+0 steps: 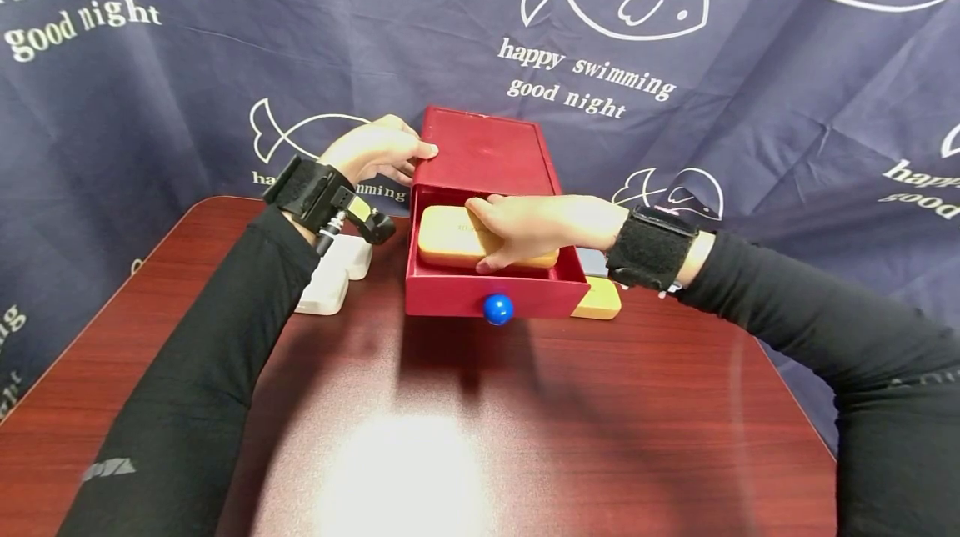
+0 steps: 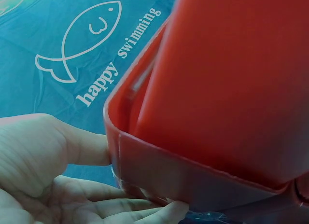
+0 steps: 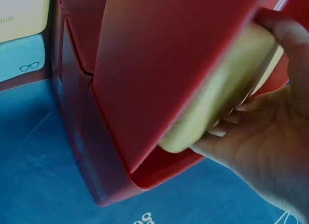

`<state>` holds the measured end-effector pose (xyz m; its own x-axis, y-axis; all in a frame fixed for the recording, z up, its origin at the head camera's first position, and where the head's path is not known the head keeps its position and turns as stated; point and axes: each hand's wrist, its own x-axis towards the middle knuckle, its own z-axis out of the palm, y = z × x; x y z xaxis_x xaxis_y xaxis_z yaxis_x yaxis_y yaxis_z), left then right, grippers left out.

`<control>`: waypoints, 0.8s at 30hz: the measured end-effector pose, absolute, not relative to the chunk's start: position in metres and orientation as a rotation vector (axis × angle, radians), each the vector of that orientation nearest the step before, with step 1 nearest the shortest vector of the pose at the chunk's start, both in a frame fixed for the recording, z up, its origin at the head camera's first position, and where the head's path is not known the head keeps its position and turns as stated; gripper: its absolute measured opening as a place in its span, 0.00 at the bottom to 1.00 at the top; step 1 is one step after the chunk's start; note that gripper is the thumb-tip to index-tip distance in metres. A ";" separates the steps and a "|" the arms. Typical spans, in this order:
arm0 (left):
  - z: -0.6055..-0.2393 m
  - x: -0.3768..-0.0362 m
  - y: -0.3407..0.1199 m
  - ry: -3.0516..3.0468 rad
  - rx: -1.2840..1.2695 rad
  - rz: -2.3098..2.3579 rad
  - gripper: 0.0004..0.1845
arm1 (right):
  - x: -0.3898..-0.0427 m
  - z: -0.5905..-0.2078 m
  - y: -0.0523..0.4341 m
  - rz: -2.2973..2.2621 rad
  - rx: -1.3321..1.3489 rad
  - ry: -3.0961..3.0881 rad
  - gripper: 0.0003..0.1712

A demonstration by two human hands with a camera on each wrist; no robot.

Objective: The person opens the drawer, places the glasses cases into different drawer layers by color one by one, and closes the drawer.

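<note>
In the head view a red drawer box (image 1: 487, 145) stands on the table, its drawer (image 1: 450, 297) pulled out toward me, with a round blue knob (image 1: 498, 309) on the front. My left hand (image 1: 375, 147) grips the box's left side near the back, thumb near the top edge and fingers lower down. A yellow glasses case (image 1: 444, 237) lies lengthwise in the drawer. My right hand (image 1: 543, 224) reaches in from the right and grips this case, thumb and fingers spread across it. Seen from the right wrist, the case (image 3: 193, 122) tilts against the drawer's red wall, fingers (image 3: 227, 120) along its side.
White cases (image 1: 324, 291) sit on the table left of the box. Right of it lie another yellow case (image 1: 598, 299) and a light blue case (image 3: 21, 57) marked with a glasses drawing. A dark blue printed curtain (image 1: 450, 20) hangs behind the table (image 1: 600, 437).
</note>
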<state>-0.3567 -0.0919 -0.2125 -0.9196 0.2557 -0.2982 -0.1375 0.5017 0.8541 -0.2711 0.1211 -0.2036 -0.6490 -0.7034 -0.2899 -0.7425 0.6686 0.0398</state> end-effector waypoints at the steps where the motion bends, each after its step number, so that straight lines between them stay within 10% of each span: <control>1: -0.212 -0.357 -0.092 2.361 0.099 1.393 0.26 | -0.271 -0.204 0.121 0.235 -1.149 2.640 0.32; 24: -0.211 -0.354 -0.095 2.344 0.149 1.398 0.28 | -0.268 -0.214 0.121 0.479 -1.284 2.776 0.22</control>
